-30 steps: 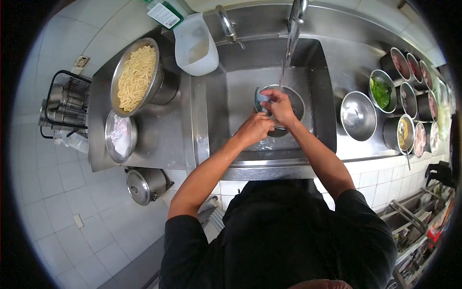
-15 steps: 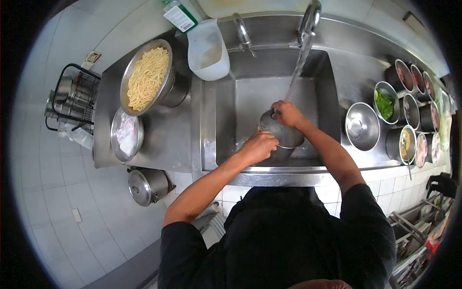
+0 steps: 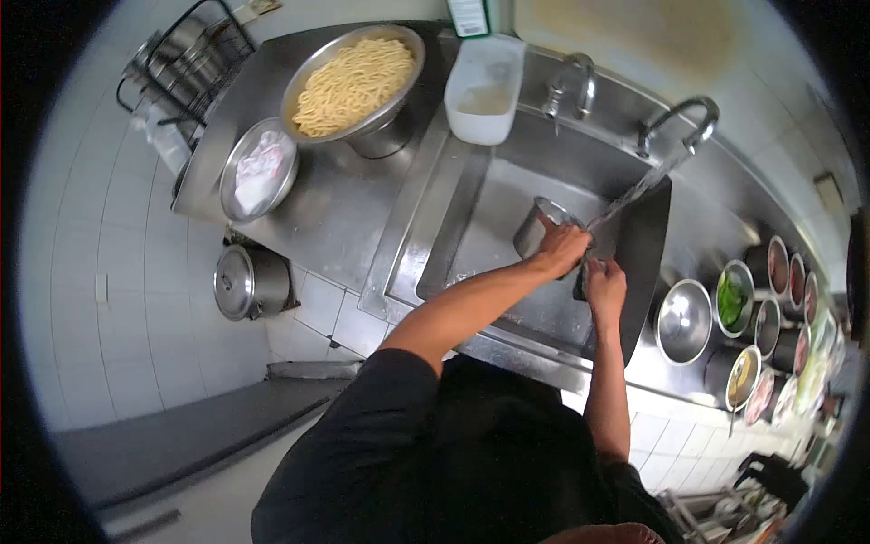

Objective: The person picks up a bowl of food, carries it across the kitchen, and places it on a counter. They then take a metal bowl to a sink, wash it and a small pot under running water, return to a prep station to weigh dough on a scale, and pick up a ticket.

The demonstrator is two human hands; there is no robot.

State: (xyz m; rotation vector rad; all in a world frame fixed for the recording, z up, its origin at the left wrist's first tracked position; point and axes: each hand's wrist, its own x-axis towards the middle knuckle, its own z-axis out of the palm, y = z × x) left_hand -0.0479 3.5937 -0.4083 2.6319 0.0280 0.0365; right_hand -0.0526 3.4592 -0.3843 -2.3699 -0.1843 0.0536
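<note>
Over the sink point(image 3: 507, 186), my left hand point(image 3: 564, 248) is closed on the rim of a metal pot point(image 3: 533, 234), which is tilted. Just to its right, my right hand point(image 3: 605, 283) is closed on a dark pad point(image 3: 580, 286), mostly hidden by the fingers. A stream of water point(image 3: 639, 190) falls from the right faucet point(image 3: 681, 118) close by my hands.
A bowl of noodles point(image 3: 358, 86) and a bowl holding a white bag point(image 3: 260, 172) stand on the left counter. A plastic container point(image 3: 485, 91) sits at the sink's back-left corner. Right of the sink are a metal bowl point(image 3: 684, 322) and several ingredient pots, one with greens point(image 3: 730, 299).
The view has turned and shifted. My right hand has come out of the pot with the dark pad, and my left hand has changed its hold on the pot's rim.
</note>
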